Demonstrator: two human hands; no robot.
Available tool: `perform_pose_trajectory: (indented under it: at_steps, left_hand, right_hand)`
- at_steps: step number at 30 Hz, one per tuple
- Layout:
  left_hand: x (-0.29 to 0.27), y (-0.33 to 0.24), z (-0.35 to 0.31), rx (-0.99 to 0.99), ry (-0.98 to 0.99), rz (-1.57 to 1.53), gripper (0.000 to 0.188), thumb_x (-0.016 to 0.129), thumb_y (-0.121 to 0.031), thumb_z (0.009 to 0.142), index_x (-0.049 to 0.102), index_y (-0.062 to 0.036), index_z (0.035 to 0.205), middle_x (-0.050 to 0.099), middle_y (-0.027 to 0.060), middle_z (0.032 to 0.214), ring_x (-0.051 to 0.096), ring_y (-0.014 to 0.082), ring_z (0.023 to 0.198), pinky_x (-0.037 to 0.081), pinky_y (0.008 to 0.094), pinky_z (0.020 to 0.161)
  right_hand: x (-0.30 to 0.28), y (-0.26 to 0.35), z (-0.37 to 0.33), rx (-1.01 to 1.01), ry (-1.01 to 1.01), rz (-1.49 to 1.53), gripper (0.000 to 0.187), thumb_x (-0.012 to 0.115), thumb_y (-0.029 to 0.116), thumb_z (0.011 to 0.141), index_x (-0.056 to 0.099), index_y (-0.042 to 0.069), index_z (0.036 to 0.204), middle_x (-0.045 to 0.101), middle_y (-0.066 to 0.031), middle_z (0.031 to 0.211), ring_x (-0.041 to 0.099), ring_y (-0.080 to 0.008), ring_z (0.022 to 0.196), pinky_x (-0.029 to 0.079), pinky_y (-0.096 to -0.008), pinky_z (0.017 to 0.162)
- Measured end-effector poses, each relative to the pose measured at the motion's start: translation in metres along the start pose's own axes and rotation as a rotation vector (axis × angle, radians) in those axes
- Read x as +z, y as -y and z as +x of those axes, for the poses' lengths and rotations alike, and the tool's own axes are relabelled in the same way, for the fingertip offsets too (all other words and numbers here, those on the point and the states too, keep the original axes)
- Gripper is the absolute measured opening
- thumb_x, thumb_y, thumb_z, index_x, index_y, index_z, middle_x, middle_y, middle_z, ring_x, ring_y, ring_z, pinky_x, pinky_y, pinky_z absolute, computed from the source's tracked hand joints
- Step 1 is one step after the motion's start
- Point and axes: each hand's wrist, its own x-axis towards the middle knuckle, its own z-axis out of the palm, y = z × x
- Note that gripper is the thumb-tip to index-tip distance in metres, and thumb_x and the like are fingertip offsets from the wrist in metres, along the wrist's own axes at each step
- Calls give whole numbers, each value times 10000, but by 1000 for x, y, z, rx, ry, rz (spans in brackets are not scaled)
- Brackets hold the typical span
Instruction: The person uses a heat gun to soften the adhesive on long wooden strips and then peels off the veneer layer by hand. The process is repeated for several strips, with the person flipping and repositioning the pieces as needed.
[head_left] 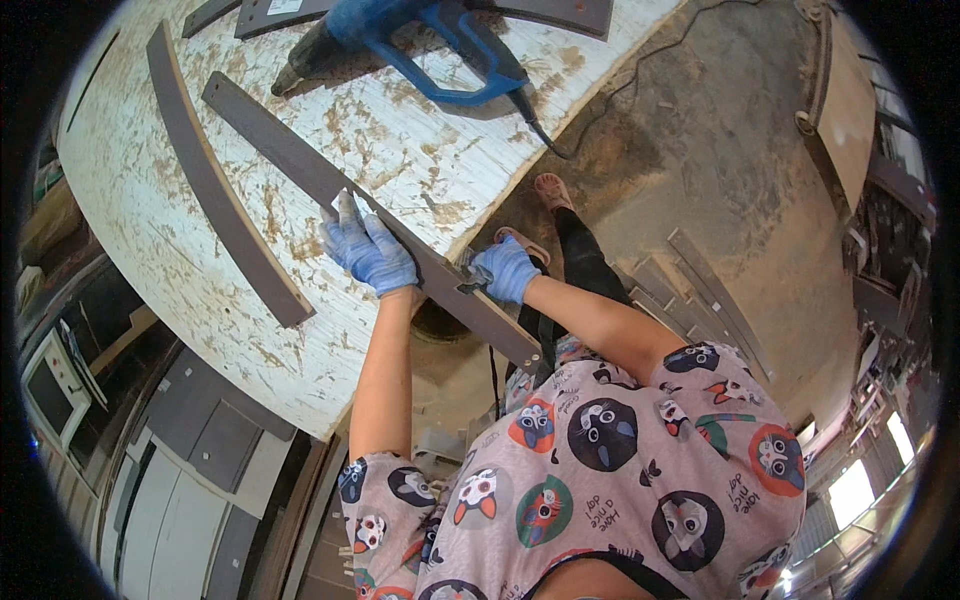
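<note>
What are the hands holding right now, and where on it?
Both hands grip one long dark strip: the left hand presses near its middle on the worktable, the right hand grasps the part overhanging the edge.

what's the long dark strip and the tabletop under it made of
The long dark brown flat strip looks like a laminated or veneered board, matte, with straight cut edges. The white worn tabletop seems to be painted wood: brown patches and grain lines show through the paint.
</note>
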Motion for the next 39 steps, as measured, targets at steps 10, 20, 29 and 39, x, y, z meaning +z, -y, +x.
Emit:
perform_pose_trajectory:
  at_steps: [10, 20, 29, 39]
  left_hand:
    - [2, -6, -3, 9, -32, 43, 467, 424, -333, 881, 498, -67, 1257, 422, 211, 1312, 330, 359, 1220, 187, 452, 1041]
    - [4, -5, -3, 35, -37, 56, 448, 424, -312, 879, 504, -81, 1255, 454, 209, 1289, 354, 374, 1204, 195, 457, 1036]
    - [-2, -2, 0, 51, 3, -20, 421, 480, -198, 828, 517, -110, 1238, 392, 206, 1330, 305, 352, 1249, 194, 452, 1054]
    - [-69, 12, -152, 250, 158, -14, 568, 540, -71, 693, 448, -57, 1253, 365, 257, 1303, 399, 404, 1183, 307, 481, 991]
  right_hand:
    - [4, -10, -7, -82, -19, 142, 103, 570, 229, 692, 567, 138, 740, 591, -119, 683, 579, -328, 674, 407, -408, 728]
    - [-12, -31, 22, -217, -354, -207, 269, 583, 329, 712, 665, 145, 889, 654, -86, 848, 599, -287, 839, 386, -424, 851]
    - [-39, -32, -30, -148, -407, -29, 166, 577, 328, 715, 597, 164, 719, 615, -79, 695, 569, -268, 614, 409, -416, 738]
    - [-211, 52, -65, 112, -642, -48, 375, 560, 407, 822, 532, 162, 1103, 604, -104, 1040, 584, -246, 958, 425, -360, 862]
